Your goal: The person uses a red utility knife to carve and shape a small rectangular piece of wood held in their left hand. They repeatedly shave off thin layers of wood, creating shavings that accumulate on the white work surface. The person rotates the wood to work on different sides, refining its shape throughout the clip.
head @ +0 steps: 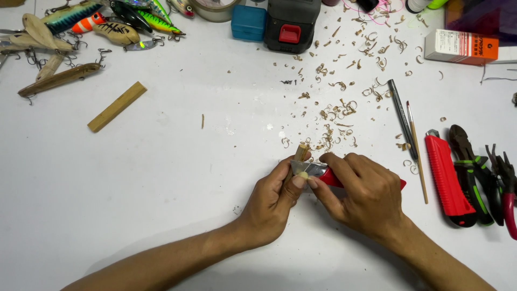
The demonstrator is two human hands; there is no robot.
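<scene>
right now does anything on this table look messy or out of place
Yes: curled wood shavings lie scattered over the white table beyond the hands. The left hand holds a small wood piece, the right hand a red knife.

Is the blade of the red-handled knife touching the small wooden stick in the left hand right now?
Touching. The head view shows the metal blade of the red-handled knife pressed against the small wooden stick, with the left hand's thumb behind it.

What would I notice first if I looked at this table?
Two hands in the middle: the left hand holds a small wood stick and the right hand presses a red knife against it. Curly shavings lie scattered just beyond, and bright fishing lures crowd the far left corner.
</scene>
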